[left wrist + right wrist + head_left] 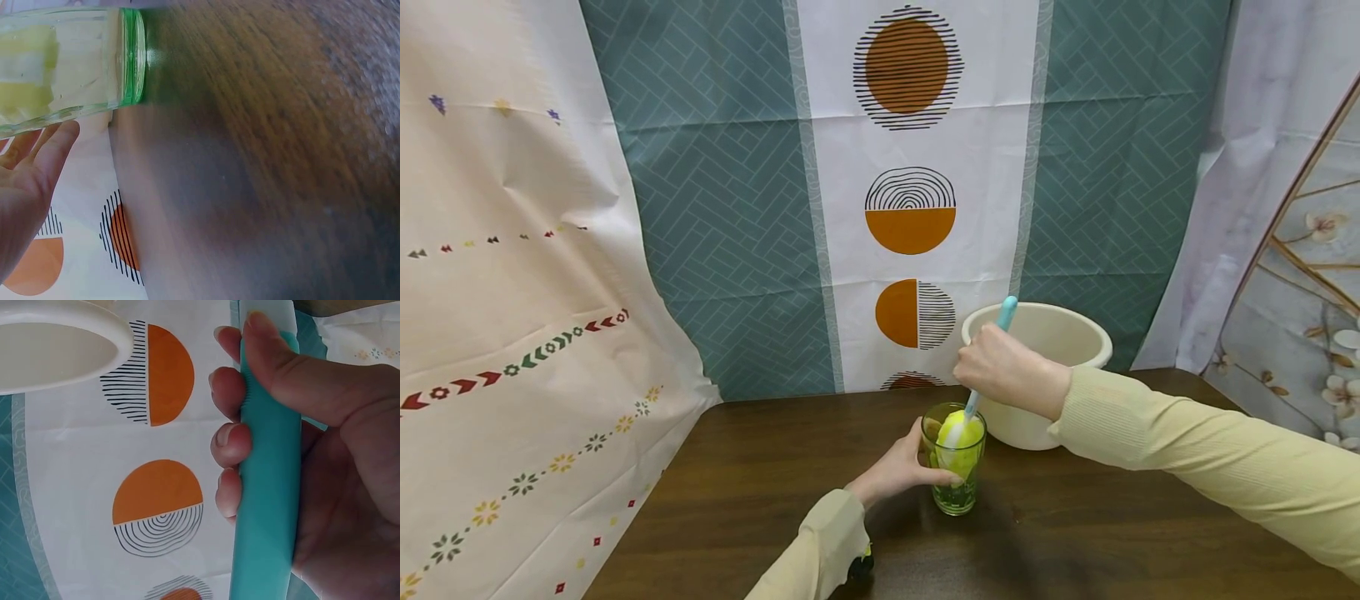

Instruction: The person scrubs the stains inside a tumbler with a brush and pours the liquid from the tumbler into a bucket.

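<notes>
A green-tinted drinking glass stands upright on the wooden table. My left hand holds it from the left, thumb across the front and fingers behind. In the left wrist view the glass appears sideways, its thick green base on the table and part of the left hand beside it. Inside the glass sits the yellow sponge head of a cup brush. My right hand grips its handle from above. In the right wrist view, the fingers and thumb of the right hand wrap round the teal brush handle.
A cream plastic bucket stands right behind the glass, close under the right forearm. Patterned cloth hangs along the table's back edge, with more fabric at the left and right. Dark wooden tabletop extends to both sides.
</notes>
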The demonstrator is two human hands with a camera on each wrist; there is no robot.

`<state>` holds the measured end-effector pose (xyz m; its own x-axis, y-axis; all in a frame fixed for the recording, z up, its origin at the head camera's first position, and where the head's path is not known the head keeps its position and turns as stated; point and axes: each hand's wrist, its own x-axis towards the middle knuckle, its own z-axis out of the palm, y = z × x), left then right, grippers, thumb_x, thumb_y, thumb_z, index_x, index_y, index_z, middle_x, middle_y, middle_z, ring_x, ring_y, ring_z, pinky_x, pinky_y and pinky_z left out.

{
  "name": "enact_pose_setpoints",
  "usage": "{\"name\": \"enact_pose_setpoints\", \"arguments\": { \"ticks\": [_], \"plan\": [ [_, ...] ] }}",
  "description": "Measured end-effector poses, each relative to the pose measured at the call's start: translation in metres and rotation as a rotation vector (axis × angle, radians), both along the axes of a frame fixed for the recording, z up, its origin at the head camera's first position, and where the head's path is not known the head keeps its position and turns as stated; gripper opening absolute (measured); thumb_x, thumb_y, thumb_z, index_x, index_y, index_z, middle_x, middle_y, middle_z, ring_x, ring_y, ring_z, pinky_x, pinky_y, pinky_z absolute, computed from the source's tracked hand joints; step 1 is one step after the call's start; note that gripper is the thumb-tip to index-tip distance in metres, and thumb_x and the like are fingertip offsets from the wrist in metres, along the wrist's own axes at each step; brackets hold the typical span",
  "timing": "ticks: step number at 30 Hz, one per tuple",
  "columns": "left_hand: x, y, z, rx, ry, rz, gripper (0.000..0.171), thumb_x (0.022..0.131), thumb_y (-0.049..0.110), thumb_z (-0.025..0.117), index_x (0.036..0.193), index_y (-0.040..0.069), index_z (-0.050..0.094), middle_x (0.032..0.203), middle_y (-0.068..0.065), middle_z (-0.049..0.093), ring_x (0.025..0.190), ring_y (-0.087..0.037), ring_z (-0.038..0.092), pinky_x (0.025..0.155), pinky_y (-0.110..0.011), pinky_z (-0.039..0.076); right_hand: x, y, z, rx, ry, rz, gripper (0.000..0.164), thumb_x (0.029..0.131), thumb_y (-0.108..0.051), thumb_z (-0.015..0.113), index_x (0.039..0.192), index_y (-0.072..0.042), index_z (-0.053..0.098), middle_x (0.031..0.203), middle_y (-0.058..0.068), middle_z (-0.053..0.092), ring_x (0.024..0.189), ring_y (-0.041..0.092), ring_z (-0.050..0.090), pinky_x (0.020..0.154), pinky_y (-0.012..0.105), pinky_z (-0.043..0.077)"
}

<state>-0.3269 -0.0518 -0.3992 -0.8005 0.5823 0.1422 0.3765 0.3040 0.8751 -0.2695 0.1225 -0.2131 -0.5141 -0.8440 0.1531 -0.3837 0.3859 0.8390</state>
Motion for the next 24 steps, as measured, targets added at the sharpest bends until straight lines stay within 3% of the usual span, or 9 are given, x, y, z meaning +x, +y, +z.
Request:
{"name": "enact_pose_setpoints", "arguments": {
  "ticks": [15, 24],
  "plan": [
    [0.0000, -0.0002, 0.0003, -0.017, -0.008, -0.006, 0.065, 0.072, 0.032, 0.076, 0.120, 0.015, 0.035, 0.101, 0.001, 0.052, 0.091, -0.014, 0.050, 0.077, -0.032, 0.042, 0.0005, 0.0041, 0.0046, -0.039, -0.092, 0.043, 0.026, 0.069, -0.009, 0.075, 0.054, -0.014, 0.055, 0.052, -0.002, 0.050, 0.043, 0.012, 0.035, 0.039, 0.025, 0.034],
    [-0.0005, -0.0009, -0.0007, 0.002, -0.023, -0.014, 0.065, 0.072, 0.032, 0.075, 0.120, 0.016, 0.035, 0.102, 0.002, 0.053, 0.092, -0.014, 0.051, 0.079, -0.032, 0.042, -0.0023, 0.0036, 0.0047, -0.015, -0.010, 0.082, 0.025, 0.066, -0.009, 0.073, 0.053, -0.015, 0.052, 0.050, -0.002, 0.048, 0.044, 0.014, 0.035, 0.040, 0.026, 0.032]
  ]
}}
